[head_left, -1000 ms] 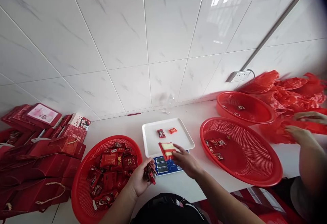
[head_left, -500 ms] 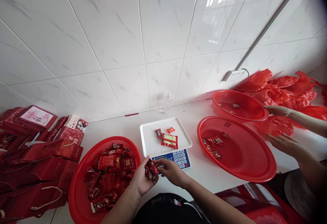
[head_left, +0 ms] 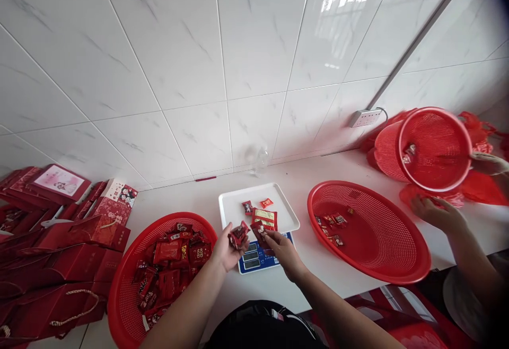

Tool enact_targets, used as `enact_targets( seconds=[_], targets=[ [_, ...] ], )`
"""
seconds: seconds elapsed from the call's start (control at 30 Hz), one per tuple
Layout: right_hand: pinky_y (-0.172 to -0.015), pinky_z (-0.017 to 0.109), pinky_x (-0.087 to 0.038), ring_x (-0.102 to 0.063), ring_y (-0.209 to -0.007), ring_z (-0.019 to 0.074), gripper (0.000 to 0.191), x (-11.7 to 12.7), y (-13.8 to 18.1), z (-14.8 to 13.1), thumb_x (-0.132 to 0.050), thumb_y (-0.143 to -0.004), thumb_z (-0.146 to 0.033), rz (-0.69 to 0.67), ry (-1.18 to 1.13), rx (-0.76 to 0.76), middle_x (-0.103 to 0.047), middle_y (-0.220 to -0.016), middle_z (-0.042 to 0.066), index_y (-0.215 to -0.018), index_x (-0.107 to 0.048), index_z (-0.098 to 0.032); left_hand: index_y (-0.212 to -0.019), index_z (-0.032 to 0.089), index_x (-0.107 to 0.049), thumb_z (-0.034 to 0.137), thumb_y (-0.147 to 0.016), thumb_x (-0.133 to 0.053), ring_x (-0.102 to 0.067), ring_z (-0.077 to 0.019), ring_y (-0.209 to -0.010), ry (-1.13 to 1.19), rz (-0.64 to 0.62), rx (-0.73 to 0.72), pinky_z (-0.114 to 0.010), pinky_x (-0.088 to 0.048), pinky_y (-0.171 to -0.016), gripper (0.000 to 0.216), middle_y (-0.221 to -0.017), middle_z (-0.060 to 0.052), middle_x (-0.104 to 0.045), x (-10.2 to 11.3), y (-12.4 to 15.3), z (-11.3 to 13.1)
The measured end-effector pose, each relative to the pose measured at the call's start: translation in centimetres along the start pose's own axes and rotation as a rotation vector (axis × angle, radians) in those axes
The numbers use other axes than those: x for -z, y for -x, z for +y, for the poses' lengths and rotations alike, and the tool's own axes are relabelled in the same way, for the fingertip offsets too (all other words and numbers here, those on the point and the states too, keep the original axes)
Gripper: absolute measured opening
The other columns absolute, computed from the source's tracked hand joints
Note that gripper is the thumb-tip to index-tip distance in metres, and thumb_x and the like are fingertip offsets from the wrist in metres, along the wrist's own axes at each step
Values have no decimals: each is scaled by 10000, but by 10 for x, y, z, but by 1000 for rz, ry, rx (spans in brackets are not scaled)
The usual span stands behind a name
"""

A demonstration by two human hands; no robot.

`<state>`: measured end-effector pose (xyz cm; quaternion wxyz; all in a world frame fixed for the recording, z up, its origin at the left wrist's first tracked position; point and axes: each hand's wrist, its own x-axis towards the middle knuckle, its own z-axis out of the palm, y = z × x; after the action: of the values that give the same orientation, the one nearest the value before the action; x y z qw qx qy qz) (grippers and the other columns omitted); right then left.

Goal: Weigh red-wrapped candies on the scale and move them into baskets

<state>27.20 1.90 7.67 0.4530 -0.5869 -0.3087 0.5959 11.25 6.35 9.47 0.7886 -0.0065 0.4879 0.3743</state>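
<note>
My left hand is closed around dark red wrapped candies just in front of the scale. Between the fingers of my right hand is a dark red candy packet, held above the front edge of the white weighing tray. On that tray lie a small dark red candy, a bright red candy and a larger red-and-cream packet. Below the tray, the scale's blue panel is partly hidden by my hands.
At left, a red basket full of packets stands by stacked red gift boxes. Right of the scale, a wide red basket holds several candies. A co-worker's hands are at a tilted red basket near red plastic bags.
My hands have moved up towards the tray and apart, and my right hand now holds a separate packet. The co-worker's basket has been lifted and tipped, moving right.
</note>
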Motion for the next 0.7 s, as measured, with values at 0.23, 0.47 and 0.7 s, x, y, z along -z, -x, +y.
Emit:
enact_targets(
  seconds=[0.23, 0.47, 0.7],
  targets=[
    [-644, 265, -474, -620, -742, 160, 423, 22, -4, -1, -673, -632, -503, 102, -102, -51, -671, -807, 44, -893, -622, -173, -1019, 160, -529, 322, -751, -631, -650, -191, -689, -224, 122, -36, -370, -528, -661, 329, -924, -69, -583, -14, -11, 4],
    [-693, 303, -490, -621, -776, 179, 425, 28, -24, -4, -639, -675, -508, 101, -105, -31, -667, -839, 65, -928, -609, -168, -1010, 159, -539, 328, -790, -580, -650, -161, -712, -208, 36, 33, -306, -523, -636, 280, -1012, -85, -616, 11, -3, -1],
    [-730, 302, -500, -569, -1015, 211, 534, 18, -38, -18, -612, -712, -400, 82, 57, 14, -509, -1278, 79, -1206, -507, -228, -981, 153, -542, 305, -804, -568, -645, -144, -658, -132, -16, 56, -271, -506, -597, 235, -907, -71, -663, 28, 23, 0]
  ],
)
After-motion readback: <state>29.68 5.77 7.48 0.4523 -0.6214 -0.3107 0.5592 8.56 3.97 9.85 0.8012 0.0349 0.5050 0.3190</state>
